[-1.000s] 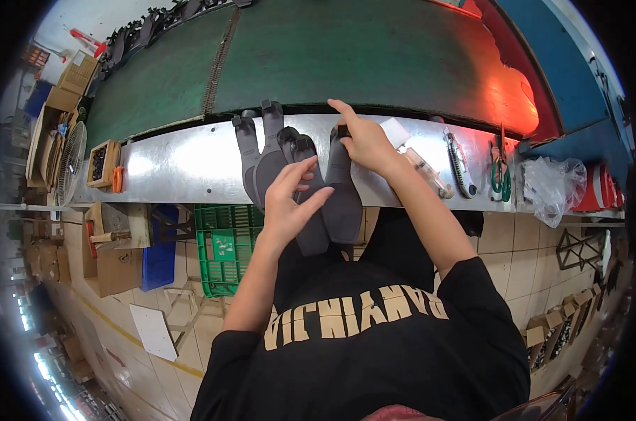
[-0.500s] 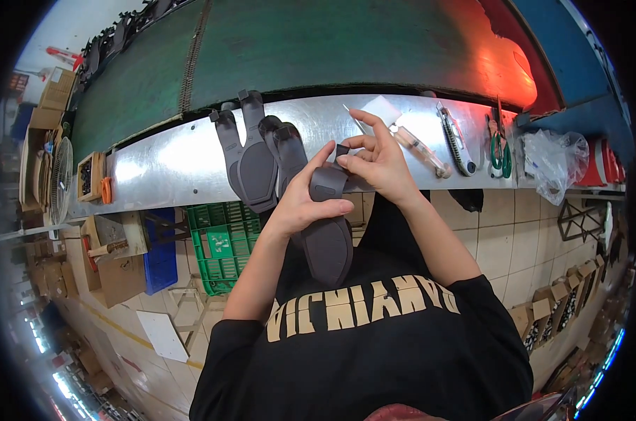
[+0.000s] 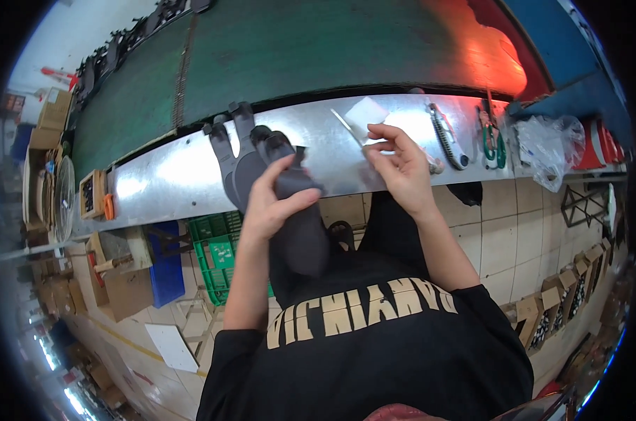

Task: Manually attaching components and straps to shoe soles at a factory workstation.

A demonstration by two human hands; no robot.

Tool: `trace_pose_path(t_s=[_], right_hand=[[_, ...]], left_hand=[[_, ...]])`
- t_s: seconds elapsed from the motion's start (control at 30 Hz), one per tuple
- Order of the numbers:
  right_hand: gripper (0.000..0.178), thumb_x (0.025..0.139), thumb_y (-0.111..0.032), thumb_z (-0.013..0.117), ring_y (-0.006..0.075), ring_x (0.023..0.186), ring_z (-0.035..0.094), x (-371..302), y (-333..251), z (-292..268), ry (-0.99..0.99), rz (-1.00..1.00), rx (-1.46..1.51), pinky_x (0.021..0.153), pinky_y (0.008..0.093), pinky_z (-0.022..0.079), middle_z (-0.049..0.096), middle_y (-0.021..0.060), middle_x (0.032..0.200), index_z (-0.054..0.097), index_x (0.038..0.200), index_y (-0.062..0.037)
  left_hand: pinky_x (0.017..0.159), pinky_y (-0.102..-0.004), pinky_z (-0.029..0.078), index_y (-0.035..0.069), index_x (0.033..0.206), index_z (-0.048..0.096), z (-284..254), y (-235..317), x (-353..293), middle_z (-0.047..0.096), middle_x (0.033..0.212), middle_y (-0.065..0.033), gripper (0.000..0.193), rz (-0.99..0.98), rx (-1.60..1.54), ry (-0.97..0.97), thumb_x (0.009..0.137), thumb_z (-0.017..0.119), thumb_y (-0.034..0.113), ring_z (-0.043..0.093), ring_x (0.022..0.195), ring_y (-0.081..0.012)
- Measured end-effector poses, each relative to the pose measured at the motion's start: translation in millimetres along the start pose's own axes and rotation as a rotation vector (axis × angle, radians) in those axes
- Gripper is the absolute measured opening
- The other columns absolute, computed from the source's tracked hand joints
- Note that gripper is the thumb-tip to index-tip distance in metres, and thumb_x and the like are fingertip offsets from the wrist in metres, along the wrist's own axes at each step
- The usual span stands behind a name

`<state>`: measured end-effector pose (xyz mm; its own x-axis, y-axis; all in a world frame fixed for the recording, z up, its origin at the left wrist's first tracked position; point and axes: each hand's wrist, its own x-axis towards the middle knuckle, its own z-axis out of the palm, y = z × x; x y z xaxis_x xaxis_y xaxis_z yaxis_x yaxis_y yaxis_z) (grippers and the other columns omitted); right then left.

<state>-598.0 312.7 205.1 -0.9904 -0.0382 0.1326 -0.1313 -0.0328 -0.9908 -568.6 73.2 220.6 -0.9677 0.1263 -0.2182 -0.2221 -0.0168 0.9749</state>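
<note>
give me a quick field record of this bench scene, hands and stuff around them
left hand: holds a dark grey insole
right hand: fingers touch a white sheet on the metal ledge
more insoles: lying on the ledge, by the left hand
knife: on the ledge, right of the right hand
scissors: green handles, further right
belt: green, behind the ledge

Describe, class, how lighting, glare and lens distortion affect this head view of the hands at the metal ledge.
Head view: fisheye bends the shiny metal ledge into an arc; a black rim rings the picture. White glare lies on the ledge's left part, and a red glow tints the green conveyor belt at upper right. The left hand, gripping a dark grey shoe insole, and the right hand look sharp; the edges smear.
</note>
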Motion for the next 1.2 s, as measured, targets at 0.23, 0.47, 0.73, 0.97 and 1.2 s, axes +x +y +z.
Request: trace_pose_path(t_s=[0.23, 0.47, 0.73, 0.97, 1.2], right_hand=[[0.016, 0.092, -0.003, 0.058, 0.0093, 0.087, 0.061, -17.5, -10.2, -22.4, -0.080, -0.035, -0.107, 0.076, 0.0220, 0.047, 0.067, 0.0051, 0.099, 0.065, 0.107, -0.0001], [0.049, 0.086, 0.003, 0.062, 0.0159, 0.119, 0.055, -47.2, 10.4, 29.2, -0.327, 0.196, 0.330, 0.096, 0.0283, 0.046, 0.053, 0.0119, 0.134, 0.049, 0.134, 0.0002], [0.046, 0.088, 0.002, 0.062, 0.0146, 0.110, 0.060, -48.7, 26.6, 24.2, -0.422, 0.305, 0.408, 0.095, 0.0282, 0.047, 0.061, 0.0108, 0.122, 0.052, 0.133, -0.0012], [0.044, 0.089, -0.001, 0.063, 0.0143, 0.108, 0.060, -49.4, 27.9, 22.7, -0.405, 0.280, 0.440, 0.095, 0.0282, 0.048, 0.064, 0.0111, 0.119, 0.054, 0.133, -0.0014], [0.036, 0.091, -0.001, 0.061, 0.0078, 0.094, 0.060, -51.7, 29.4, 19.4, -0.387, 0.349, 0.398, 0.083, 0.0219, 0.050, 0.066, 0.0048, 0.111, 0.060, 0.127, -0.0024]], left_hand=[[0.079, -0.0307, 0.049, -0.005, 0.116, 0.056, 4.3, 9.3, -16.5, 0.056, 0.099, -0.0106, 0.074, 0.355, 0.646, -0.079, 0.060, 0.087, 0.030, 0.059, 0.089, -0.0222], [0.077, -0.0354, 0.051, -0.004, 0.112, 0.055, 41.8, 0.8, -36.8, 0.056, 0.101, -0.0141, 0.071, 0.366, 0.734, -0.011, 0.058, 0.087, 0.029, 0.061, 0.090, -0.0297], [0.077, -0.0382, 0.052, -0.001, 0.115, 0.053, 55.1, -4.5, -44.5, 0.055, 0.107, -0.0137, 0.072, 0.412, 0.827, 0.026, 0.056, 0.087, 0.023, 0.060, 0.096, -0.0314], [0.082, -0.0383, 0.051, -0.002, 0.115, 0.053, 60.3, -5.5, -45.4, 0.056, 0.107, -0.0156, 0.072, 0.417, 0.859, 0.049, 0.056, 0.088, 0.020, 0.060, 0.099, -0.0321], [0.080, -0.0380, 0.051, -0.001, 0.113, 0.054, 60.9, -6.3, -46.6, 0.056, 0.106, -0.0151, 0.069, 0.413, 0.847, 0.041, 0.057, 0.088, 0.019, 0.060, 0.097, -0.0324]])
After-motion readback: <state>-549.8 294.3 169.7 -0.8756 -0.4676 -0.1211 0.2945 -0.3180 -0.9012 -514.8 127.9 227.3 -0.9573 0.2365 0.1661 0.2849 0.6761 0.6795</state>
